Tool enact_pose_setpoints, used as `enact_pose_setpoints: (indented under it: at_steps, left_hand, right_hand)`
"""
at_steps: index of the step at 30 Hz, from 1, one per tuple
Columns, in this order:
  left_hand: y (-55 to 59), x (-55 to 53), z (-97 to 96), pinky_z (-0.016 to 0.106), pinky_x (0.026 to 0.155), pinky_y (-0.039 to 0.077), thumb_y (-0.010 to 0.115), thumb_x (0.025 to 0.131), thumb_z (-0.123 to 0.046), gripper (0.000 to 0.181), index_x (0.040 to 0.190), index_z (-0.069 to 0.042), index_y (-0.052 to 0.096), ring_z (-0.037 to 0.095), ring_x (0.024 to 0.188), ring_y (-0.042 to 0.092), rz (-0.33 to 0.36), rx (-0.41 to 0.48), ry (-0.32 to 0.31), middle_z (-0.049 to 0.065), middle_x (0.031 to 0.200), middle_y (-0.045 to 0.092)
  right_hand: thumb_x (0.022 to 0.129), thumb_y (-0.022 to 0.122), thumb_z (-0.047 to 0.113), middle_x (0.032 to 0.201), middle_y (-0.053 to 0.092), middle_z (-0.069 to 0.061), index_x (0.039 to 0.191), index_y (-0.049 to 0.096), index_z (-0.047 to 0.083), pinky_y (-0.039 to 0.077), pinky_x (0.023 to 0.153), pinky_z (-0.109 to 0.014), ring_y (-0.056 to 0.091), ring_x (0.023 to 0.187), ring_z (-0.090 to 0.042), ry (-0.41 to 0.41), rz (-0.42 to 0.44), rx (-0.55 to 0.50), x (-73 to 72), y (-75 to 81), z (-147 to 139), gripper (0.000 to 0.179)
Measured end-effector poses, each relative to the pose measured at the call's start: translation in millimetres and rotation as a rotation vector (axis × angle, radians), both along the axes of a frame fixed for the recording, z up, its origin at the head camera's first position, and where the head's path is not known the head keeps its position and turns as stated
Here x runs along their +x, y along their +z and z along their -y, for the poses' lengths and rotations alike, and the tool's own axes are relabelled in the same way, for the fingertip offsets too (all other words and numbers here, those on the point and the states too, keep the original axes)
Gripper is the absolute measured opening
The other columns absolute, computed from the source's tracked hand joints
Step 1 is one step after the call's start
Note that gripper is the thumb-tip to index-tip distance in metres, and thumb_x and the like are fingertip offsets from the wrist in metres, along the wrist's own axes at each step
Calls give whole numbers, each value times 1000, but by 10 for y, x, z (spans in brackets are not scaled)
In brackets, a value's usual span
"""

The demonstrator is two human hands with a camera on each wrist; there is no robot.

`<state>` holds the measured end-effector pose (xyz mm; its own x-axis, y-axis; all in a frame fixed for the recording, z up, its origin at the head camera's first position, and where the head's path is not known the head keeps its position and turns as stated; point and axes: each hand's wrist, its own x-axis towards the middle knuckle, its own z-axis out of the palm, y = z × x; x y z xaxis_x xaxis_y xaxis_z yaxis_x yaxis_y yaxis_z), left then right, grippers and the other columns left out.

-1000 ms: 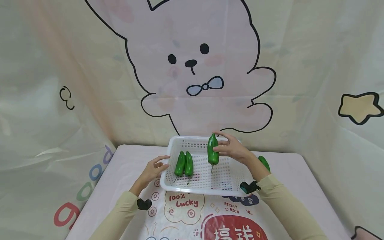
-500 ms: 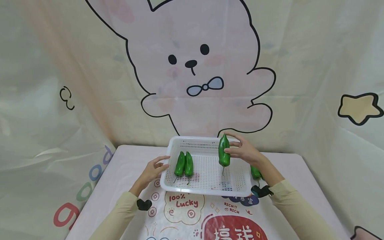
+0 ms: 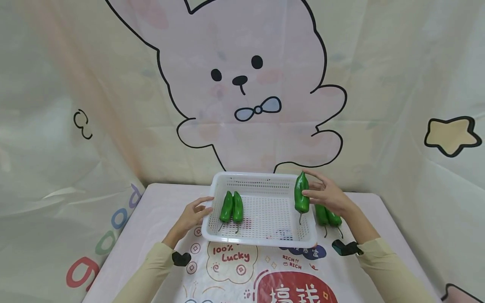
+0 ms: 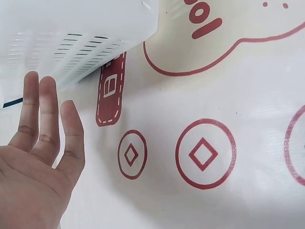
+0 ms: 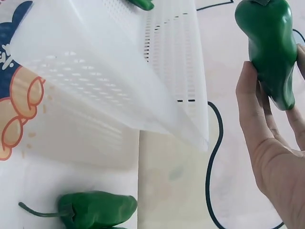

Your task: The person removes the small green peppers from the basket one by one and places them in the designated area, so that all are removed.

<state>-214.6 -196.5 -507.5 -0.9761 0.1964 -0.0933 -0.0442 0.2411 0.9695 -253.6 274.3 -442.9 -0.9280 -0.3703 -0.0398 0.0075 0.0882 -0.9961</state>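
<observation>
Over the right edge of the white plastic basket (image 3: pixel 261 243), a green chili pepper (image 3: pixel 300 201) hangs tip up, stem down, in the right hand (image 3: pixel 328 195). A second ago it was above the basket's middle; it has since travelled rightward, and the arm's shift has uncovered more of the pair on the table (image 3: pixel 367 214) past that edge: a nearer chili (image 3: pixel 321 214) by the basket's wall and an outer chili (image 3: pixel 334 219) just beside it. I judge this a carry in progress, the held pepper not yet set down with either group. The right thumb and fingers curl round it (a light hold, by the look of it). The left hand (image 3: pixel 193 214) is relaxed and fairly open, fingertips at the basket's left edge; it and the basket have kept their places.

Inside the basket, towards that left edge, lie two peppers: the left chili (image 3: pixel 226 207) and the right chili (image 3: pixel 238 207), side by side, stems towards the front edge. Whether they touch along their length, I cannot tell.
</observation>
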Motion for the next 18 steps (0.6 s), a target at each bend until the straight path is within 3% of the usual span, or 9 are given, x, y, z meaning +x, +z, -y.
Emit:
enact_pose_setpoints:
  at_steps: [5, 14, 18]
  left_hand:
    - [1, 1, 2, 54, 85, 57, 67, 100, -15, 49, 147, -7, 52, 40, 110, 63, 0, -8, 3, 23, 124, 61]
    - [0, 1, 7, 54, 86, 56, 66, 101, -15, 49, 147, -7, 51, 41, 111, 63, -1, -5, -11, 23, 124, 62]
    - [7, -2, 10, 53, 85, 57, 66, 101, -15, 49, 147, -7, 51, 40, 109, 64, 0, -3, -13, 24, 123, 62]
  right_hand:
    - [96, 69, 0, 135, 50, -32, 161, 29, 20, 55, 88, -54, 68, 106, -34, 9, 5, -20, 37, -46, -159, 78]
    - [97, 68, 3, 138, 44, -37, 160, 28, 17, 52, 89, -62, 69, 104, -31, -30, -33, 68, 144, -79, -451, 76]
    - [98, 67, 2, 142, 39, -39, 160, 30, 20, 56, 87, -55, 69, 104, -28, -53, -35, 69, 198, -89, -569, 75]
